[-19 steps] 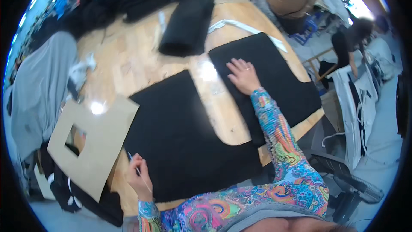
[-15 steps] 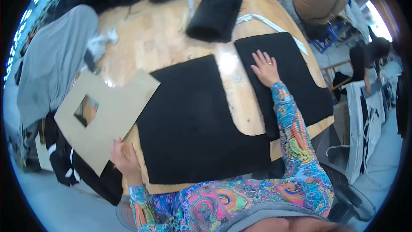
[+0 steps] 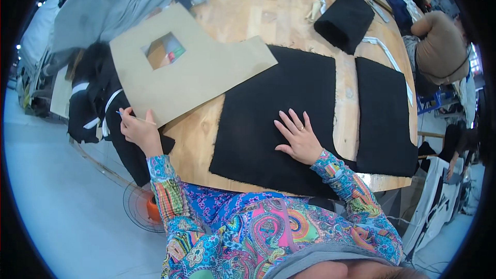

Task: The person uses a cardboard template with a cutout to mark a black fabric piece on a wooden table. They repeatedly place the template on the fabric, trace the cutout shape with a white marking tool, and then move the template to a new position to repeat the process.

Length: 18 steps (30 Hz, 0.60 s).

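My left hand (image 3: 140, 133) is closed on a slim pen (image 3: 120, 113) whose blue end sticks out past the fingers. Its fingertips are at the lower corner of a tan cardboard pattern (image 3: 201, 82) with a square cut-out. Whether they also grip the card I cannot tell. One arm of the card overlaps a black fabric panel (image 3: 248, 134). On that panel my right hand (image 3: 299, 140) lies flat, fingers spread, holding nothing. A second black fabric panel (image 3: 386, 119) is to the right, with a strip of table between the two.
Across the wooden table (image 3: 248, 10) sits a folded black fabric bundle (image 3: 345, 20), beside a white curved strip (image 3: 382, 49). Grey cloth (image 3: 124, 0) drapes at the far left. Below the left edge are black garments (image 3: 98, 98) and a fan (image 3: 144, 206). Another person (image 3: 442, 49) is at the right.
My right hand has moved left from the right-hand black panel onto the middle one. The view has swung left, so the table things appear further right. My left hand remains by the card's corner.
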### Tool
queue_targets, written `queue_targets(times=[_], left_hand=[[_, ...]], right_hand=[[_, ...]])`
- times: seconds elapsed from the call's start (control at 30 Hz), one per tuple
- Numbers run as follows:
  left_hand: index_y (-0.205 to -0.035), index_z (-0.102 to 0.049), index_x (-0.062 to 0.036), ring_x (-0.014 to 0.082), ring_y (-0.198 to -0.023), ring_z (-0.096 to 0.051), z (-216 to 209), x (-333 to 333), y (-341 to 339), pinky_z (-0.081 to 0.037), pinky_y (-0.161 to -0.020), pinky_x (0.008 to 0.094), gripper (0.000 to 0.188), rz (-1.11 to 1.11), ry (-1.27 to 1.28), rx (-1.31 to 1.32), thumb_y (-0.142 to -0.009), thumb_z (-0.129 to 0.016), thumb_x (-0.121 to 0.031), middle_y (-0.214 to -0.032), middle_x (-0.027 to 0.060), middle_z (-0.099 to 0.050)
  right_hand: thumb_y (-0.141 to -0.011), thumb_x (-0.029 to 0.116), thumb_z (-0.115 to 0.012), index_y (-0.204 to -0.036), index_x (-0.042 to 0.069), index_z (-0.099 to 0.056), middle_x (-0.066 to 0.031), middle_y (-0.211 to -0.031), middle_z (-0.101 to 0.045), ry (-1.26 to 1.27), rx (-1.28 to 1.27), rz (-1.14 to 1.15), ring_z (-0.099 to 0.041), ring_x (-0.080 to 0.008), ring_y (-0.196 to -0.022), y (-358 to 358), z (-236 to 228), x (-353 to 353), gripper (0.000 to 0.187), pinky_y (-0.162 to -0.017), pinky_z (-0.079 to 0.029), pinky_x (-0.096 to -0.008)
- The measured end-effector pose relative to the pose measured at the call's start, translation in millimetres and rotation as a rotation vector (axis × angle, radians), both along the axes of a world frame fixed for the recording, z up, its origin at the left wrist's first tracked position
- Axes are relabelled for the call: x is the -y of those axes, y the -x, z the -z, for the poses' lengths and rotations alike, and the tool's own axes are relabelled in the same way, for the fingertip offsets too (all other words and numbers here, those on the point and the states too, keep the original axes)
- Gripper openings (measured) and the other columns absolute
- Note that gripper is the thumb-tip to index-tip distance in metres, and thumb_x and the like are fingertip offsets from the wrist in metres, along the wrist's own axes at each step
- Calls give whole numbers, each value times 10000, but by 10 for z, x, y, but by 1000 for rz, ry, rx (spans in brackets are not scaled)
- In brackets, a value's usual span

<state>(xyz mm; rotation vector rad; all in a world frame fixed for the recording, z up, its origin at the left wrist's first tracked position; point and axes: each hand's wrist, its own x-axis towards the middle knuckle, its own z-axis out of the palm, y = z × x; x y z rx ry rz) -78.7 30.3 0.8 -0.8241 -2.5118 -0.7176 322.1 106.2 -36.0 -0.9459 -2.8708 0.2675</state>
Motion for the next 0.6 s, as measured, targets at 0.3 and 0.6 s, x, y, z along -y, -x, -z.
queue_targets(times=[0.3,0.6], left_hand=[[-1058,-520,-56,353,-1074,-479,-155,33,89,-395,-903,455,447,46,-38,-201,-699,-778,-125,-1250,143,-552],[-979,-526,-12,374,-1025,-515,29,162,64,-431,-867,430,326,395,-195,-45,-742,-744,-65,-1137,176,-577]], right_hand=[[-832,580,-549,-1399,76,-413,-138,-1506,-296,24,49,-46,-196,-344,-1421,417,8,69,771,-1107,-130,-608],[-796,314,-714,-1370,89,-434,-141,-1467,-346,-7,-195,-266,-260,-351,-1391,1309,-196,-201,677,-1118,-171,-571]])
